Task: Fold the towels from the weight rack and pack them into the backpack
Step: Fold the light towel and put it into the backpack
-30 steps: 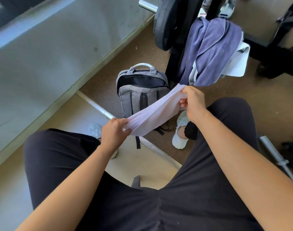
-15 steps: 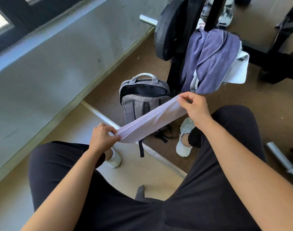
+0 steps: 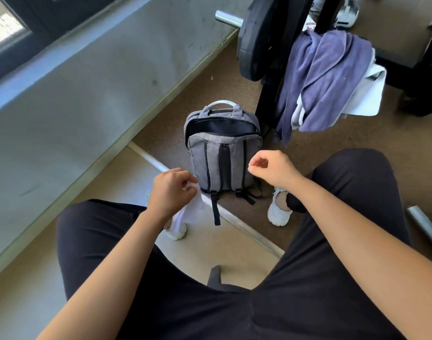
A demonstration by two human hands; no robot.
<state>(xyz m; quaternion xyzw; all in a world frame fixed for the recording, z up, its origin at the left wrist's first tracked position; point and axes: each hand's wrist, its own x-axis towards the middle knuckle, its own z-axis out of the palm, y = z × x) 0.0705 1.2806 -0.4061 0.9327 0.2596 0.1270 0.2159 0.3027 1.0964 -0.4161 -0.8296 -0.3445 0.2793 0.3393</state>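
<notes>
A pale lilac towel [image 3: 190, 212] hangs down from my left hand [image 3: 172, 192], which grips its upper end just left of the backpack. My right hand [image 3: 273, 170] hovers in front of the backpack's right side, fingers curled, holding nothing. The grey backpack [image 3: 222, 160] stands upright on the floor between my feet, its top zip open and the dark inside showing. On the black weight rack [image 3: 269, 77] behind it hang a purple towel [image 3: 325, 77] and a white towel [image 3: 367, 96].
A black weight plate [image 3: 254, 42] sits on a steel bar at the rack. A grey wall runs along the left. A metal floor strip [image 3: 244, 229] crosses under the backpack. My white shoes [image 3: 278, 212] flank the bag. Another steel bar [image 3: 423, 227] lies at right.
My right hand let go of the lilac towel's far end and drew back. The towel, stretched between both hands before, now droops from my left hand alone.
</notes>
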